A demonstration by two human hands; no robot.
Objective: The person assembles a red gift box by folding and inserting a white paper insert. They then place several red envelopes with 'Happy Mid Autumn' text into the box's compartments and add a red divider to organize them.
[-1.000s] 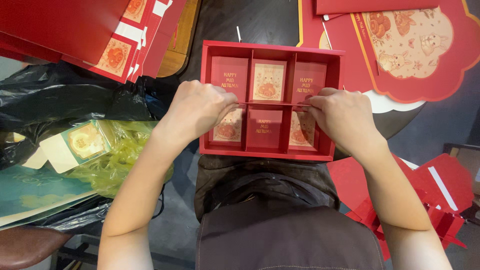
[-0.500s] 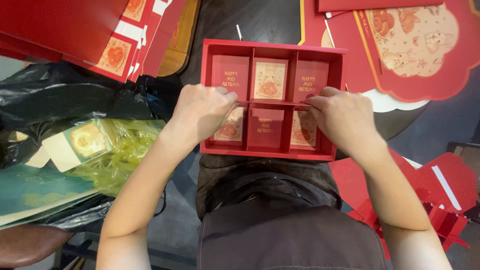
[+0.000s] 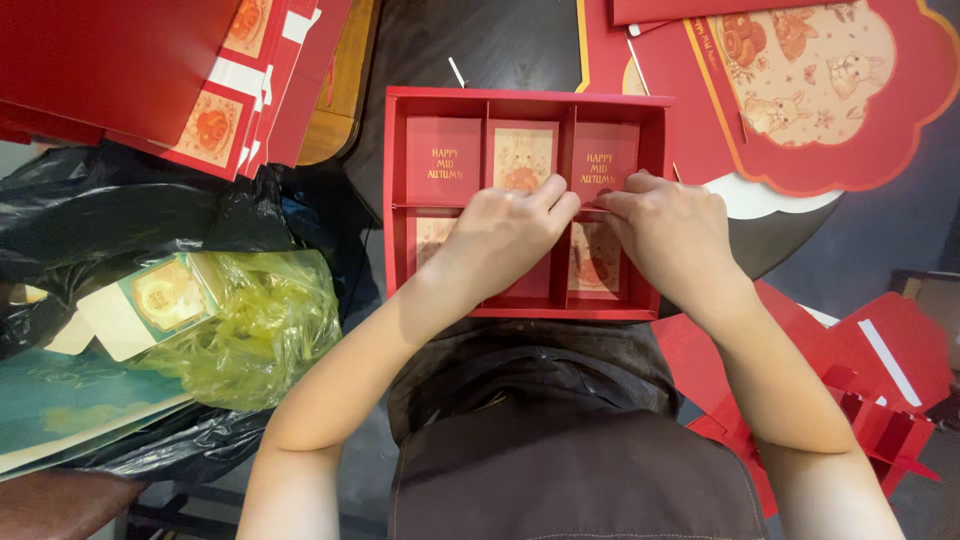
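Both the left hand [image 3: 505, 232] and right hand [image 3: 672, 228] have fingers curled, pinching the cross divider [image 3: 440, 207] at the middle of the red box [image 3: 400, 200], just toward twelve o'clock from the lap, and an uneven press could buckle that thin card strip.

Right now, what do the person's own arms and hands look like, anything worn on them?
Both forearms are bare to the elbow, with no sleeves in view. The left hand and the right hand wear no gloves; no watch, ring or bracelet shows. Fingernails look short and unpainted.
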